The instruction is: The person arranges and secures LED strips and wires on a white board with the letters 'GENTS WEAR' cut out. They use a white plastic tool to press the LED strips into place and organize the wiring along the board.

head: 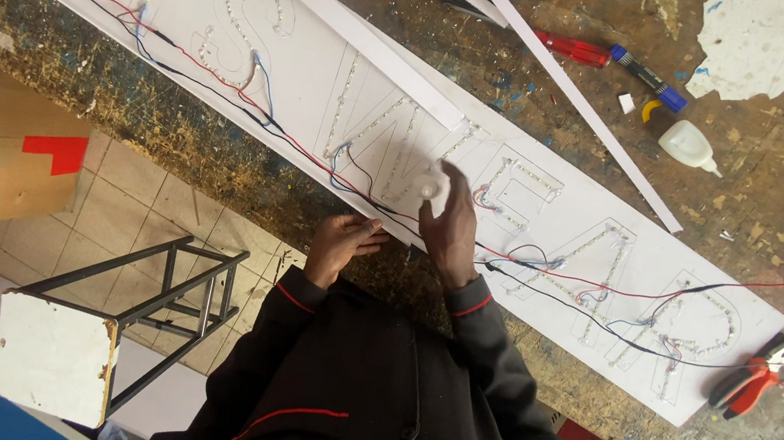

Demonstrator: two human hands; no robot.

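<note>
Right hand: my right hand (449, 233) rests over the white sign panel (553, 221), fingers stretched up and loosely spread, fingertips touching a small pale round piece (429, 189) beside the outlined letters; it presses on it more than it grips it
Left hand: my left hand (340, 244) sits at the near edge of the panel, fingers curled inward; I cannot tell whether it pinches anything, though the thin wires run just past its fingertips
Sleeves: dark cloth with a thin red piping at each cuff
Sign panel: long, flat, matte white board lying slantwise across the bench; letter shapes are traced on it and filled with rows of tiny pale studs
Wires (254, 116): thin red, black and blue strands running along the panel's near edge, looping up into each letter
White strips (570, 97): narrow, flat and straight; they lie slantwise above the panel, one on the board itself
Workbench (171, 136): rough, scarred brown top, flecked with paint and patches of peeling white coating at the far corner
Pliers (757, 377): red and black handles, lying at the panel's right end, beside the trailing wires
Glue bottle (687, 144): small, translucent white, tipped on its side, well apart from my hands
Screwdriver (572, 48): red handle, next to a blue-capped marker (649, 77)
Stool (112, 314): dark metal frame with a chipped white square seat, standing on pale floor tiles below the bench
Cardboard box (7, 154): brown with a red patch, on the floor to the left
</note>
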